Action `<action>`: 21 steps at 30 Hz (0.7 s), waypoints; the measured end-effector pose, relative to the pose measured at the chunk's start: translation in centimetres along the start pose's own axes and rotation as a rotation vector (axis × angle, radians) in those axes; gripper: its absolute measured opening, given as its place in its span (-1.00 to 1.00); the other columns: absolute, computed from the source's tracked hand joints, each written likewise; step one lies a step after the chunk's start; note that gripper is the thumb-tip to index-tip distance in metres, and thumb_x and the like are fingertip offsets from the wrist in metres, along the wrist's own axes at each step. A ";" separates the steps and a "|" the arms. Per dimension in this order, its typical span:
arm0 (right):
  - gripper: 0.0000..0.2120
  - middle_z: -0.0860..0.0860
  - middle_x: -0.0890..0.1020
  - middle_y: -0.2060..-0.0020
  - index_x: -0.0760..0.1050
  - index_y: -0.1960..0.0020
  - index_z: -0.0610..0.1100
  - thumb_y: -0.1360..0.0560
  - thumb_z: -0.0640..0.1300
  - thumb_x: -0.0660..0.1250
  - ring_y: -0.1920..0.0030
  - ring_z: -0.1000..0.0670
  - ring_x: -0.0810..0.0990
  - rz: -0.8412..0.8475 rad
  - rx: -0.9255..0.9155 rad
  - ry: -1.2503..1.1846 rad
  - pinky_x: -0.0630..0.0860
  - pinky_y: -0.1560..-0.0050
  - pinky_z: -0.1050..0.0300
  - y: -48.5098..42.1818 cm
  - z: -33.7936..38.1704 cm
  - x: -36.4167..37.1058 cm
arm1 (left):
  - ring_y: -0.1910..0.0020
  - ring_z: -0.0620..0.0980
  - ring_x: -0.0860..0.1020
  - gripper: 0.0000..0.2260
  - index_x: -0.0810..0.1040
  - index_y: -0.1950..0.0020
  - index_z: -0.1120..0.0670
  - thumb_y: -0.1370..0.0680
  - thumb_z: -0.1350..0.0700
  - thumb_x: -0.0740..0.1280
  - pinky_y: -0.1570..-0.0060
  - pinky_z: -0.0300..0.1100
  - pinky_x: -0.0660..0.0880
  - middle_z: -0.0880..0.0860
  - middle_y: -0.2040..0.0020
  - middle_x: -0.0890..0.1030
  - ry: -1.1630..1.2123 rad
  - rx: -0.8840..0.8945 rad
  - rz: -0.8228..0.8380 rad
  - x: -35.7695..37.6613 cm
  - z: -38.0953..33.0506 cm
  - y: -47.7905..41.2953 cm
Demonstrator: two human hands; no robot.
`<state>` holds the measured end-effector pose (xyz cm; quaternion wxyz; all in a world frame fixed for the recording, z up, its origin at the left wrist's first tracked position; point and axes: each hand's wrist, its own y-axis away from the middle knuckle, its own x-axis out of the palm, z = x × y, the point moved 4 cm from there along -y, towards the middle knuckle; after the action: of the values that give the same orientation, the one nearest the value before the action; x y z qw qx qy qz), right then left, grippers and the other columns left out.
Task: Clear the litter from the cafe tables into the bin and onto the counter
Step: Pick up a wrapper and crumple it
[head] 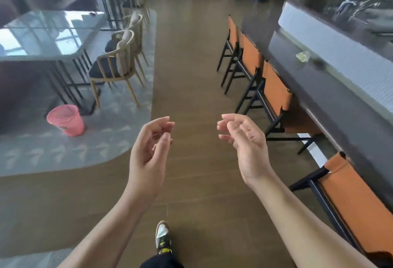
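My left hand (148,148) and right hand (244,146) hang loose, holding nothing; round pink holey plastic bin (66,121) sits lower left

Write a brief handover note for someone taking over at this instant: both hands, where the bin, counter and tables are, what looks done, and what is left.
Left hand: empty, fingers loosely curled.
Right hand: empty, fingers loosely curled.
Pink bin: on the grey mat at left, beside the near table.
Counter: along the right, with a small crumpled pale item lying on it.
Done: nothing is being carried.
Left: check a small dark thing at the near table's far edge, too blurred to identify, then the tables beyond.
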<state>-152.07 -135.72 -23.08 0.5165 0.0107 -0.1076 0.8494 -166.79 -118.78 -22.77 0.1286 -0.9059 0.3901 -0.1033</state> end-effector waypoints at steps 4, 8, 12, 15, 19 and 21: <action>-0.81 0.00 0.73 -0.01 0.66 -0.14 -0.07 -0.61 -0.06 0.33 -0.15 -0.13 0.67 -0.137 -0.025 0.027 0.60 -0.18 -0.05 -5.7 -0.7 -3.2 | -0.26 -0.03 0.63 -0.77 0.60 -0.26 -0.18 -0.66 0.03 0.27 -0.26 0.06 0.60 -0.01 -0.20 0.68 0.034 0.009 0.150 5.2 2.8 -7.6; -0.77 -0.04 0.72 -0.01 0.65 -0.17 -0.14 -0.61 -0.08 0.32 -0.15 -0.13 0.66 -0.287 -0.070 0.051 0.59 -0.20 -0.09 -11.9 -1.0 -5.4 | -0.24 -0.04 0.63 -0.77 0.59 -0.27 -0.15 -0.67 0.07 0.25 -0.25 0.03 0.60 -0.05 -0.18 0.68 0.063 0.024 0.303 10.1 5.9 -15.6; -0.78 -0.06 0.72 -0.02 0.65 -0.16 -0.13 -0.61 -0.08 0.32 -0.16 -0.15 0.66 -0.411 -0.078 0.063 0.61 -0.18 -0.04 -16.5 -0.7 -6.8 | -0.25 -0.03 0.63 -0.77 0.59 -0.27 -0.22 -0.64 -0.07 0.26 -0.26 0.02 0.60 -0.06 -0.20 0.68 0.098 0.011 0.445 14.4 7.6 -21.7; -0.85 -0.16 0.70 -0.08 0.64 -0.17 -0.15 -0.68 -0.15 0.33 -0.20 -0.19 0.65 -0.512 -0.080 0.089 0.61 -0.19 -0.04 -19.5 -1.3 -8.2 | -0.28 0.00 0.63 -0.76 0.59 -0.27 -0.23 -0.63 -0.10 0.27 -0.27 0.02 0.58 -0.06 -0.20 0.68 0.122 0.019 0.553 17.5 8.9 -26.0; -0.80 -0.16 0.70 -0.08 0.65 -0.17 -0.13 -0.63 -0.10 0.32 -0.20 -0.17 0.65 -0.604 -0.068 0.108 0.61 -0.20 -0.04 -22.0 -2.1 -10.1 | -0.27 -0.01 0.63 -0.76 0.59 -0.27 -0.24 -0.64 -0.11 0.26 -0.26 -0.01 0.57 -0.07 -0.21 0.68 0.138 0.006 0.677 21.7 10.6 -29.4; -0.81 -0.14 0.70 -0.08 0.65 -0.17 -0.12 -0.64 -0.11 0.32 -0.21 -0.17 0.65 -0.643 -0.065 0.109 0.60 -0.22 -0.08 -23.3 -2.6 -11.6 | -0.27 0.00 0.63 -0.77 0.59 -0.26 -0.25 -0.64 -0.11 0.26 -0.25 -0.02 0.57 -0.07 -0.21 0.68 0.146 0.006 0.729 23.9 11.5 -30.8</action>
<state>-125.97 -135.02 -23.10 0.7635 -0.0179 -0.0979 0.6381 -126.41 -114.16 -21.93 0.1316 -0.6974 0.6949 -0.1160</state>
